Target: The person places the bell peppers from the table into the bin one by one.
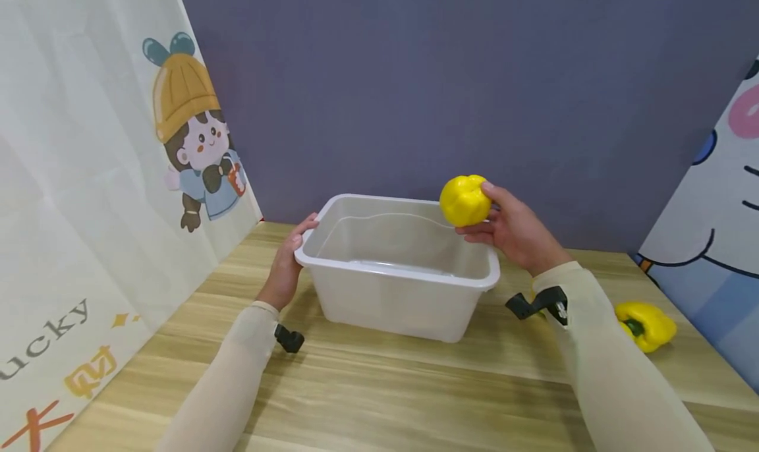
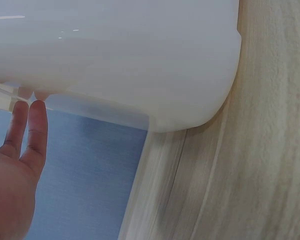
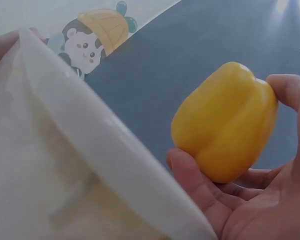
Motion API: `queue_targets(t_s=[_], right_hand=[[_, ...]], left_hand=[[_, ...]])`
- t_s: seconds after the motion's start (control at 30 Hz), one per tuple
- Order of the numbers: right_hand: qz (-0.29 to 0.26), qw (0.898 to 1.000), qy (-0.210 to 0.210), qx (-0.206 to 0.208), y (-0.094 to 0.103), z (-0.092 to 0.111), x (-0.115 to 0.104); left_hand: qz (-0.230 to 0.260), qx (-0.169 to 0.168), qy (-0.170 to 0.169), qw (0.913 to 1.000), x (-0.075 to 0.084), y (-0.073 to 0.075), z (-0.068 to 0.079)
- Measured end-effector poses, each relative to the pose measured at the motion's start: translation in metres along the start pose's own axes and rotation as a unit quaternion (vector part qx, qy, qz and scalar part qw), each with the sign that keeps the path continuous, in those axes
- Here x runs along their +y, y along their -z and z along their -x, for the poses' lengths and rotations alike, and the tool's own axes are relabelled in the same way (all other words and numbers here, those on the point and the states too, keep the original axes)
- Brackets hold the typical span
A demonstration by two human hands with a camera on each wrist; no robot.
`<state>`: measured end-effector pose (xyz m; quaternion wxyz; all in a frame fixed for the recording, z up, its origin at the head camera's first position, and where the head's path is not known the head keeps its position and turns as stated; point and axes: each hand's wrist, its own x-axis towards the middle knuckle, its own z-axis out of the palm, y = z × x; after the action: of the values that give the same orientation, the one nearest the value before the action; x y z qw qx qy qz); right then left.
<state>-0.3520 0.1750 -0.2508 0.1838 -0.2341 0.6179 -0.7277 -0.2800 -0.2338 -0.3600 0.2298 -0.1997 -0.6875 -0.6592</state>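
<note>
A yellow bell pepper (image 1: pixel 465 201) is held up in my right hand (image 1: pixel 522 231), above the right rear rim of a white plastic bin (image 1: pixel 397 300). In the right wrist view, the thumb and fingers grip the pepper (image 3: pixel 225 122) from both ends, close beside the bin's rim (image 3: pixel 110 135). My left hand (image 1: pixel 287 267) rests at the bin's left rim. Seen from the left wrist, its fingers (image 2: pixel 37 130) are fairly straight against the bin's outer side; the thumb is out of that view. The bin's visible inside shows bare walls.
Another yellow bell pepper (image 1: pixel 649 327) lies on the wood-grain table (image 1: pixel 379 393) at the right, partly behind my right sleeve. A yellow sliver shows beside the right wrist, mostly hidden. A dark blue-grey panel (image 1: pixel 450 76) stands behind; printed sheets flank both sides.
</note>
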Motion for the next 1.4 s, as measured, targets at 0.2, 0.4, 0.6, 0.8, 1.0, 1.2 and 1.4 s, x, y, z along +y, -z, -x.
queue_targets(t_s=[0.2, 0.4, 0.6, 0.8, 1.0, 1.2, 1.4], right_hand=[[-0.005, 0.999, -0.010, 0.035, -0.003, -0.002, -0.001], [-0.027, 0.997, -0.029, 0.067, -0.004, -0.007, 0.001], [0.000, 0.995, -0.061, 0.074, -0.006, -0.017, -0.003], [0.010, 0.994, -0.079, 0.075, -0.006, -0.020, -0.006], [0.039, 0.993, -0.097, 0.061, -0.001, -0.023, -0.006], [0.056, 0.989, -0.127, 0.052, 0.001, -0.031, -0.011], [0.087, 0.986, -0.138, 0.022, -0.001, -0.038, -0.017]], left_hand=[[0.004, 0.002, 0.002, 1.0000, 0.002, -0.004, -0.002], [0.004, 0.004, 0.004, 1.0000, 0.003, -0.001, 0.000], [0.007, 0.011, 0.003, 0.9999, 0.003, 0.001, 0.001], [0.012, 0.012, 0.009, 0.9998, 0.003, -0.002, 0.001], [0.008, 0.011, 0.014, 0.9998, 0.002, -0.005, 0.000], [0.002, 0.011, 0.016, 0.9998, 0.002, -0.007, -0.002], [-0.002, 0.017, 0.012, 0.9998, 0.003, -0.009, -0.004]])
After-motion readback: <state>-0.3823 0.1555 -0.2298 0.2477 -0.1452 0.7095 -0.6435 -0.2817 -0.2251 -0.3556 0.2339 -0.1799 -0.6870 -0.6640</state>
